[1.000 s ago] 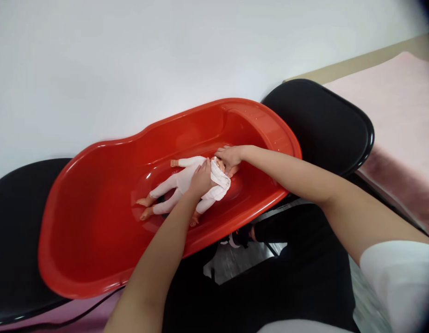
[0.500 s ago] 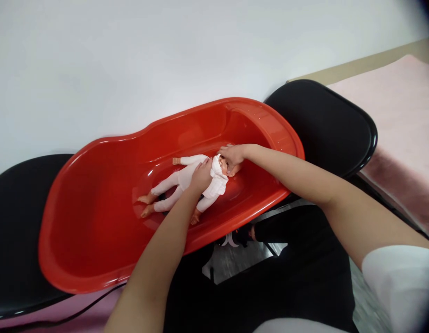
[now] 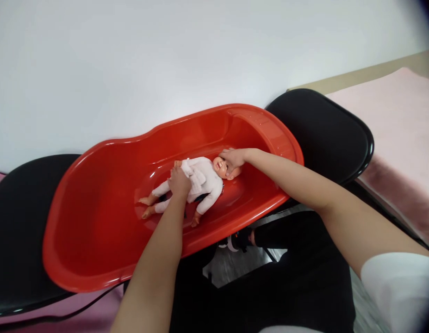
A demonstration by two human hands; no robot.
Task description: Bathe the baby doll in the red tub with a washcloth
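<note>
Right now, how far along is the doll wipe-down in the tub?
Done: the doll lies face up in the red tub, face uncovered. In hand: the left hand holds a white cloth against its chest while the right hand cups the head. Left: the legs and bare feet lie beyond the cloth.

Single head camera, looking forward-down, close above red tub (image 3: 96, 249), slightly tilted.

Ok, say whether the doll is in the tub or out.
In. The doll lies face up inside the red tub, left hand on its middle, right hand cupping its head.
</note>
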